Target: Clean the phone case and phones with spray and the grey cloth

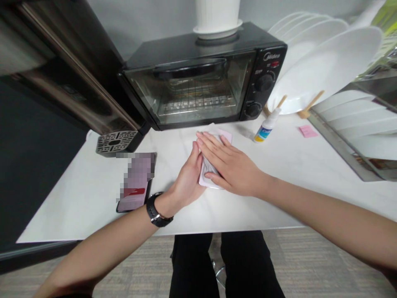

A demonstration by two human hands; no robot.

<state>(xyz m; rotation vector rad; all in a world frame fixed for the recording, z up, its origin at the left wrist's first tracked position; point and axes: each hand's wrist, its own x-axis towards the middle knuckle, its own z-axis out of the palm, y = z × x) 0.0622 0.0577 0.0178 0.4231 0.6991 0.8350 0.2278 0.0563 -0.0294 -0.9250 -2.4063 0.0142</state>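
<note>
Packet (207, 167), pale and flat, is grasped between the left hand (188, 179) beneath and the right hand (234, 167) laid across its top, over a white table (263, 213). Handling looks under way, the packet not yet set down; what remains, I cannot tell.

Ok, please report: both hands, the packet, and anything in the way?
Right hand flat across packet. Left hand against its left side, partly hidden. Phone at left, white bottle at right; neither seems in the way.
</note>
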